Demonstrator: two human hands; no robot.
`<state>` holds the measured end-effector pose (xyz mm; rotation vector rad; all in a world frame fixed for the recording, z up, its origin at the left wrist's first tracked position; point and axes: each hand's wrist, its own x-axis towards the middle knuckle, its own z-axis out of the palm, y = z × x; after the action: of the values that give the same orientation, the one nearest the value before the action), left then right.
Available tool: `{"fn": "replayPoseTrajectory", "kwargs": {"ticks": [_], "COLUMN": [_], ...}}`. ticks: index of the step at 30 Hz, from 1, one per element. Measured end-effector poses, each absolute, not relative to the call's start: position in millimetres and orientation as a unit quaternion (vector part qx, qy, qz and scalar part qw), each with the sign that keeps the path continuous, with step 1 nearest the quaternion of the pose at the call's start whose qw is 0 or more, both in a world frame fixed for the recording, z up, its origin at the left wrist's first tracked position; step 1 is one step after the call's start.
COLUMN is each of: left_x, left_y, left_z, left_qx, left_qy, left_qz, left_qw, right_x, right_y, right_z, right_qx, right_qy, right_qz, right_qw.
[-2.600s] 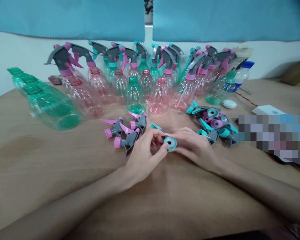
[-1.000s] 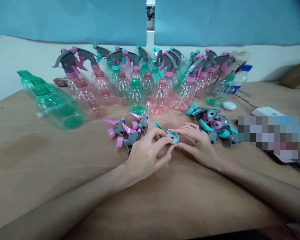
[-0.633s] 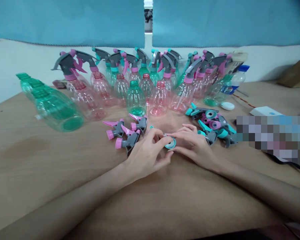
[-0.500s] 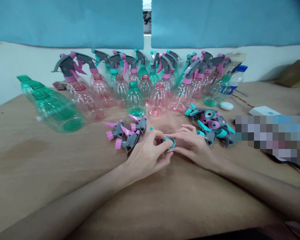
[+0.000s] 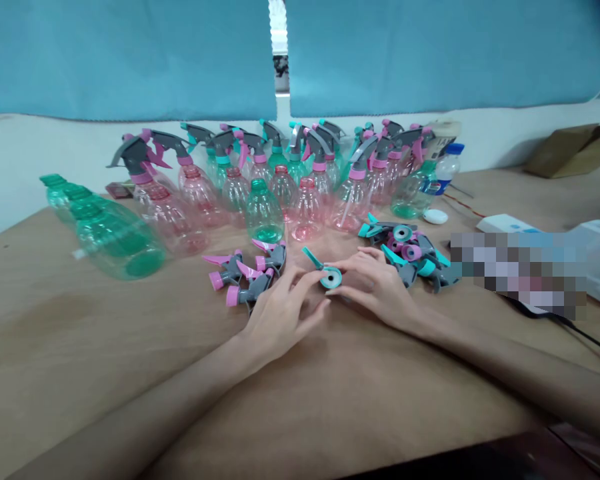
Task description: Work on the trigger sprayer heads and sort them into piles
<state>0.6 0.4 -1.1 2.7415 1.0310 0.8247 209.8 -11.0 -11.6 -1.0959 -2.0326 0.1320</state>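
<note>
A spray trigger head [image 5: 331,278] with a teal collar and teal lever is between my hands, its round collar opening facing up toward me. My right hand [image 5: 380,287] pinches it by the collar's right side, thumb below and fingers above. My left hand [image 5: 285,310] is at its left, index fingertip against the collar's edge and thumb spread apart below. The grey body of this head is mostly hidden by the fingers. Left of my left hand lie several pink-and-grey trigger heads [image 5: 250,287]. Beyond my right hand is a pile of teal and pink trigger heads [image 5: 411,252].
Clear pink bottles [image 5: 306,217] and green bottles [image 5: 264,213] stand behind, several with trigger heads fitted. Green bottles [image 5: 120,243] are grouped at the left. A blue-capped bottle [image 5: 447,170], a white oval object [image 5: 435,217] and a cardboard box [image 5: 570,150] are on the right of the table [image 5: 130,373].
My left index finger has come out of the teal collar to its edge, so the collar's inside shows. The trigger head's teal lever is more visible. The camera view has shifted slightly.
</note>
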Motion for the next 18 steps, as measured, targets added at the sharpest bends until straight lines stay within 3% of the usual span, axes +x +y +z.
{"fn": "replayPoseTrajectory", "kwargs": {"ticks": [5, 9, 13, 18], "left_x": [-2.2, -9.0, -27.5, -63.5], "left_y": [-4.7, -18.1, -33.5, -37.4], "left_z": [1.1, 2.9, 5.5, 11.5], "left_qx": [0.895, 0.901, 0.913, 0.901], "left_qy": [0.328, 0.319, 0.317, 0.357], "left_qz": [0.294, 0.284, 0.254, 0.247], "left_qw": [0.076, 0.076, 0.044, 0.015], "right_x": [237.6, 265.0, 281.8, 274.9], "right_y": [0.3, 15.8, 28.2, 27.4], "right_z": [10.4, 21.9, 18.5, 17.1], "right_qx": [-0.471, -0.495, -0.465, -0.434], "right_qy": [-0.794, -0.8, -0.843, -0.863], "right_qz": [-0.057, -0.14, -0.128, -0.115], "right_qw": [0.38, 0.31, 0.239, 0.232]}}
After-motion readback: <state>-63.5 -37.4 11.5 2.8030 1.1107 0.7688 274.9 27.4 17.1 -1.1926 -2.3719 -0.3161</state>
